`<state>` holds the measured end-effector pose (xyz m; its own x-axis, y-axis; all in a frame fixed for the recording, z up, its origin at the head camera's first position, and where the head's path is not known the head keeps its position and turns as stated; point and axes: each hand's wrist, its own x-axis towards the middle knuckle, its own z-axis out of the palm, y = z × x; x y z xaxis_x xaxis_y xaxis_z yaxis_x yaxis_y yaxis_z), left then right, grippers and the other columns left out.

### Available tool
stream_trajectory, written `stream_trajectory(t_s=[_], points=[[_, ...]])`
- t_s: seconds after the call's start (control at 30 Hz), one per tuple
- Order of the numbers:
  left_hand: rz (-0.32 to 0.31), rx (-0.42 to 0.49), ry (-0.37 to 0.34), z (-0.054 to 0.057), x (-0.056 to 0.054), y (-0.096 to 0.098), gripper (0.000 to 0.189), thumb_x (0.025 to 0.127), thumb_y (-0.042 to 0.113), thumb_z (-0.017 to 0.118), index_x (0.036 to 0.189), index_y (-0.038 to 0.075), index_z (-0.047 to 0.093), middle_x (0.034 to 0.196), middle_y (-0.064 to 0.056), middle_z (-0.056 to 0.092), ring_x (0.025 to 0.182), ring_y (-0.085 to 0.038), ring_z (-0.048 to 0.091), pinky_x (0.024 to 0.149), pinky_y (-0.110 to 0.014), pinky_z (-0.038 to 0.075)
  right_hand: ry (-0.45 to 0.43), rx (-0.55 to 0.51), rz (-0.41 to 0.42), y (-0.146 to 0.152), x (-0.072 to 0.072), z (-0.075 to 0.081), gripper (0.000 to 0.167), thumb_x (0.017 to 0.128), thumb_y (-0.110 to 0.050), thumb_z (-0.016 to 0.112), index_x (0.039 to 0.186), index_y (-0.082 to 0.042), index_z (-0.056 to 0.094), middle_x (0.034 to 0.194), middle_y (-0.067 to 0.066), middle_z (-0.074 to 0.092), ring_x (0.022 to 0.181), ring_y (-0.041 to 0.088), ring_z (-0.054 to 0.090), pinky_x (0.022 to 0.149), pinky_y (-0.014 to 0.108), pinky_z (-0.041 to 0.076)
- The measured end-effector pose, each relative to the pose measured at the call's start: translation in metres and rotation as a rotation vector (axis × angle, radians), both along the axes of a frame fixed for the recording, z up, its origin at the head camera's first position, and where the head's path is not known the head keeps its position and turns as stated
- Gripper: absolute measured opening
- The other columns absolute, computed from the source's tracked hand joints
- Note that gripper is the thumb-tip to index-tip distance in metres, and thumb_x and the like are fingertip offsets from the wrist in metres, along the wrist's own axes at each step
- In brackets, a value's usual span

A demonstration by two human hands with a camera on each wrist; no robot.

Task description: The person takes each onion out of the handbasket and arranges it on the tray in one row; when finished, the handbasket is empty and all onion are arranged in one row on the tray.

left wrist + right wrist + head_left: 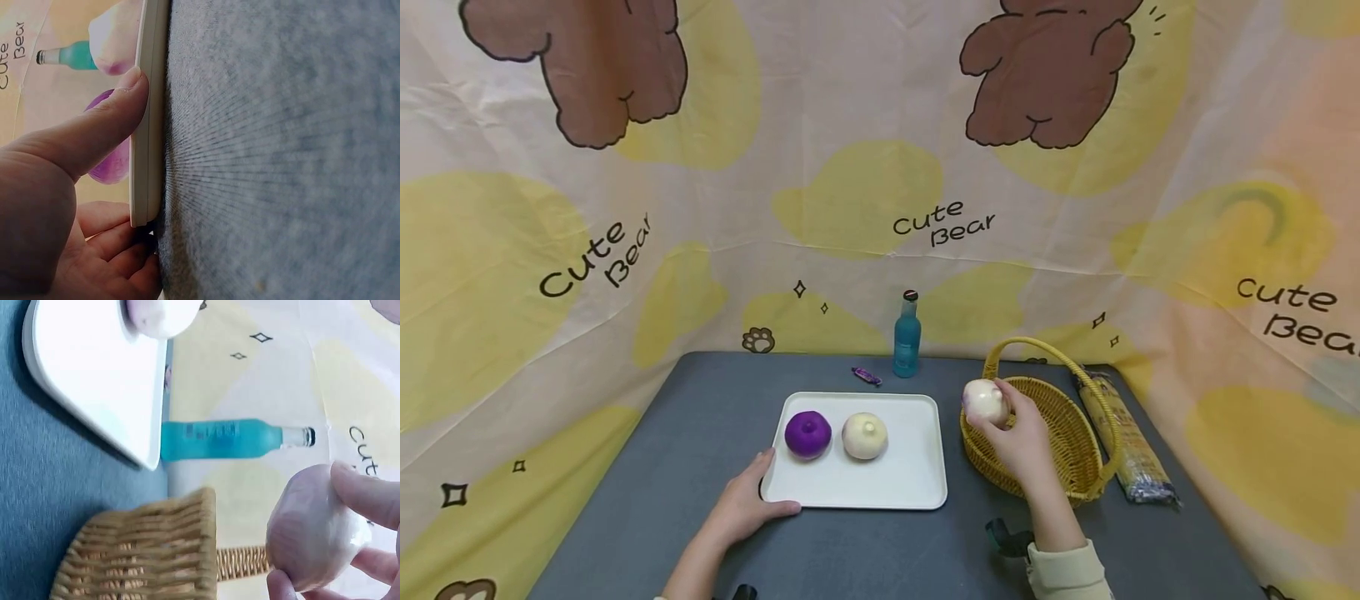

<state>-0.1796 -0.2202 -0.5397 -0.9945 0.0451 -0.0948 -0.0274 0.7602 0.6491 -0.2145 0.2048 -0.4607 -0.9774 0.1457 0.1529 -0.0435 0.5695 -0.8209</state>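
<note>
My right hand (1022, 433) grips a glossy white onion (986, 402), tinged purple on one side, between thumb and fingers above the left rim of the wicker basket (973, 454). In the right wrist view the onion (315, 531) shows pale pinkish streaks. My left hand (743, 500) holds the front left corner of a white tray (906, 483). Its thumb (115, 115) lies against the tray's front rim, and the other fingers are round the left side, partly hidden. A purple onion (808, 435) and another white onion (865, 436) sit side by side on the tray.
Behind the tray stand a blue bottle (907, 337) and a small purple-wrapped candy (867, 376). The basket's tall handle (1060, 354) arches over it. Right of it lies a long yellowish packet (1131, 442). A printed cloth (850, 208) hangs behind the grey table (647, 483).
</note>
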Motion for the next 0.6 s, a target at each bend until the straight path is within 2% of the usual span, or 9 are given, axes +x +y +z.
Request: stream_trajectory(t_s=[0.17,0.33,0.6], points=[[0.004,-0.007,-0.010,0.000,-0.001,0.000,0.118,0.067,0.049,0.091,0.157,0.001,0.032,0.158,-0.027,0.036,0.148,-0.049,0.027,0.115,-0.065,0.030,0.068,-0.032,0.041,-0.015,0.002,-0.002,0.075,0.085,-0.028,0.084,0.149,-0.010,0.049,0.143,0.020,0.053,0.122,0.036,0.056,0.094,0.051,0.056],[0.001,-0.008,-0.011,-0.001,-0.002,0.001,0.118,0.068,0.050,0.091,0.157,0.000,0.032,0.158,-0.028,0.035,0.148,-0.050,0.027,0.115,-0.065,0.029,0.068,-0.033,0.078,-0.031,0.003,-0.006,0.076,0.083,-0.029,0.085,0.149,-0.012,0.049,0.142,0.017,0.054,0.119,0.033,0.058,0.090,0.045,0.059],[0.004,-0.001,-0.011,-0.001,-0.001,0.000,0.117,0.068,0.048,0.091,0.156,-0.001,0.032,0.158,-0.028,0.035,0.148,-0.049,0.027,0.116,-0.064,0.029,0.081,-0.001,0.093,-0.054,0.003,-0.013,0.075,0.081,-0.029,0.086,0.146,-0.013,0.053,0.141,0.017,0.057,0.122,0.034,0.059,0.093,0.051,0.057]])
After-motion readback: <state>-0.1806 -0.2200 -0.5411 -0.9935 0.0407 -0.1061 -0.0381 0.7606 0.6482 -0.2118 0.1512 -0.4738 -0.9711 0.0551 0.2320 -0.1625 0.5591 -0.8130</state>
